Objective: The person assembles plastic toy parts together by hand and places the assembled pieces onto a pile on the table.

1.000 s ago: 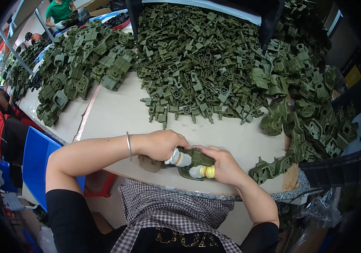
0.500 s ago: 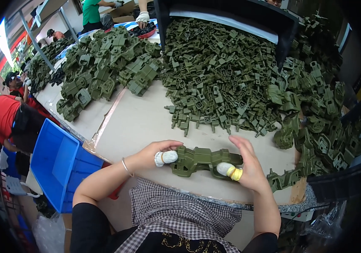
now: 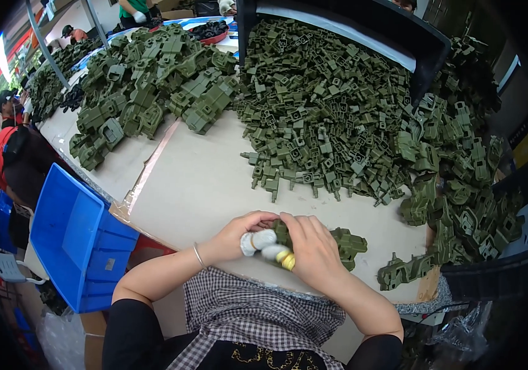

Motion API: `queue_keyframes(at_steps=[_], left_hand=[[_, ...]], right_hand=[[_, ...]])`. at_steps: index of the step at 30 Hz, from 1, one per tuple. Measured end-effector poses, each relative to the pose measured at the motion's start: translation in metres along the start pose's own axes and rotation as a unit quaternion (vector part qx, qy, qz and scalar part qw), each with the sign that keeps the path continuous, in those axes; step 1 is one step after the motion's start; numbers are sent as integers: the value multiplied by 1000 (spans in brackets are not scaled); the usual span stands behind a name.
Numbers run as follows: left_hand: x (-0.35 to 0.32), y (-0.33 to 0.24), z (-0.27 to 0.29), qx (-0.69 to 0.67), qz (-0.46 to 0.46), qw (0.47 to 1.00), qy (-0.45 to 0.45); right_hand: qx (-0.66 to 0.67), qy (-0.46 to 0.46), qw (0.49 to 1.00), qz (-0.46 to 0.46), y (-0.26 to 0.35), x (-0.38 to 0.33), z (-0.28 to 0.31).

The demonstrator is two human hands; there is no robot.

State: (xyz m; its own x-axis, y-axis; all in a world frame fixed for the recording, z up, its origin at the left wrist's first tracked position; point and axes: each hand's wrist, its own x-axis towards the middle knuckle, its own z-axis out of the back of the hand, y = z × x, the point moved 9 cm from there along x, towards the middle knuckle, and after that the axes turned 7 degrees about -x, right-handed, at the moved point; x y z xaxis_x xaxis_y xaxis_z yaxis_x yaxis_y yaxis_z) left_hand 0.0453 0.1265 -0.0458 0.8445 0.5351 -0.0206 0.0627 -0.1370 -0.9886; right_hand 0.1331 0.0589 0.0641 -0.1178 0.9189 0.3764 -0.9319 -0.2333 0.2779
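Note:
An olive-green plastic toy vehicle body (image 3: 349,248) lies low over the near table edge, its middle covered by my right hand (image 3: 314,253). That hand is closed over the part, its fingertips near the left end; the thumb wears a white cover with a yellow band and is blurred. My left hand (image 3: 239,237) pinches at the same left end, a white knitted cover on its thumb. The thumbs nearly touch. What the fingertips grip between them is mostly hidden. Right of my right hand lies another green vehicle body (image 3: 405,271).
A large heap of small green parts (image 3: 319,117) fills the far middle. Green vehicle bodies (image 3: 153,86) are piled far left, and more green shells (image 3: 461,185) at right. A blue bin (image 3: 106,259) stands left of the table (image 3: 190,179). Other people work beyond.
My right hand has moved left across the vehicle body and closed over it, close to my left hand. The vehicle body's right end sits slightly further right. The view has shifted a little.

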Motion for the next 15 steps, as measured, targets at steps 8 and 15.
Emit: queue_keyframes(at_steps=[8,15], left_hand=[[0,-22,-6,177,-55,982,-36],[7,-2,-7,48,-23,998,-19]], right_hand=[[47,202,977,-59,-15,9,-26],[42,186,981,-37,-13,16,-22]])
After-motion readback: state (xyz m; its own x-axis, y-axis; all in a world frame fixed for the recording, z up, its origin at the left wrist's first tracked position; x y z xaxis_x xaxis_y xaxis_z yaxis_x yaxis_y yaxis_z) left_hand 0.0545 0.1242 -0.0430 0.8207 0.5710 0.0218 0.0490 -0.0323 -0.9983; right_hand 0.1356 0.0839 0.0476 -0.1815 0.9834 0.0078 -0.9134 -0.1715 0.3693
